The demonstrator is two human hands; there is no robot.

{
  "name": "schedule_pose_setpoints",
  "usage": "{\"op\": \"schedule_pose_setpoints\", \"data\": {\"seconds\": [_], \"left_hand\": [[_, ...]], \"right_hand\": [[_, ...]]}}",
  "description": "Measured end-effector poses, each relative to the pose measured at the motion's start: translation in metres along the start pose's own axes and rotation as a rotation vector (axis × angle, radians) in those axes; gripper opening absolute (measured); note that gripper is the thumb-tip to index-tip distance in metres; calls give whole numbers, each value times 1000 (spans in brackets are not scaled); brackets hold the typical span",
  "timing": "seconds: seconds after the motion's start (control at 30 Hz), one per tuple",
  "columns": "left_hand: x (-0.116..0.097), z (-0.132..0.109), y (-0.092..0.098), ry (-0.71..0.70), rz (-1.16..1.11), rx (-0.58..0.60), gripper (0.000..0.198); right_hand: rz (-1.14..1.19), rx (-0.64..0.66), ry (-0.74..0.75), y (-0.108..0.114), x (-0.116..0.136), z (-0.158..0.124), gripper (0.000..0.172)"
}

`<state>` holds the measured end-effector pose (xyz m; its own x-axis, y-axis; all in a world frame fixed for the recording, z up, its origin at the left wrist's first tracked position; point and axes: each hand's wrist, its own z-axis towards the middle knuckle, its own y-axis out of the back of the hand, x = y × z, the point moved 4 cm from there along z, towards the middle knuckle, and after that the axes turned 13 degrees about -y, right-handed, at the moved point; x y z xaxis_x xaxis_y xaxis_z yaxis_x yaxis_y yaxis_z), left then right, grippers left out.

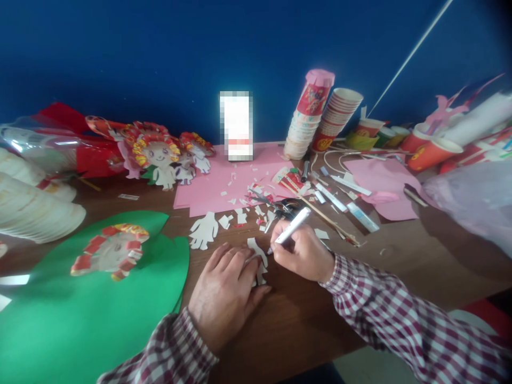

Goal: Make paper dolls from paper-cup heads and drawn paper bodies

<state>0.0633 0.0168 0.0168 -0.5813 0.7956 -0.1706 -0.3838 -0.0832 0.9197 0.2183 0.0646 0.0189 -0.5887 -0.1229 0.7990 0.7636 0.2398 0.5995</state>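
My left hand (pixel 226 290) lies flat on the brown table (pixel 304 314), fingers stretched out, pressing down a small white paper cut-out (pixel 258 255). My right hand (pixel 302 252) is closed round a white marker pen (pixel 292 227), with its tip touching the cut-out's upper edge. Another white hand-shaped paper piece (pixel 204 230) lies just left of my left hand's fingertips. Scissors (pixel 286 207) and small paper scraps (pixel 240 216) lie right behind the pen.
A green sheet (pixel 80 314) with a paper face (pixel 110 250) lies front left. Pink paper (pixel 224 189), finished paper dolls (pixel 156 154), stacked paper cups (pixel 320 114), red cups (pixel 432 152), sticks and paper plates (pixel 32 202) crowd the back. A plastic bag (pixel 476 200) sits right.
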Motion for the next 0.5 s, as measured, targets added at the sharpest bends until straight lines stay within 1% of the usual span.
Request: {"op": "schedule_pose_setpoints", "data": {"seconds": [0.17,0.33,0.5], "left_hand": [[0,0,-1,0,2,7,32],[0,0,1,-9,11,-15,30],[0,1,1,-8,9,-18,31]], "right_hand": [[10,12,2,0,0,0,6],[55,1,-31,1,-1,0,5],[38,-5,-19,1,-1,0,5]]}}
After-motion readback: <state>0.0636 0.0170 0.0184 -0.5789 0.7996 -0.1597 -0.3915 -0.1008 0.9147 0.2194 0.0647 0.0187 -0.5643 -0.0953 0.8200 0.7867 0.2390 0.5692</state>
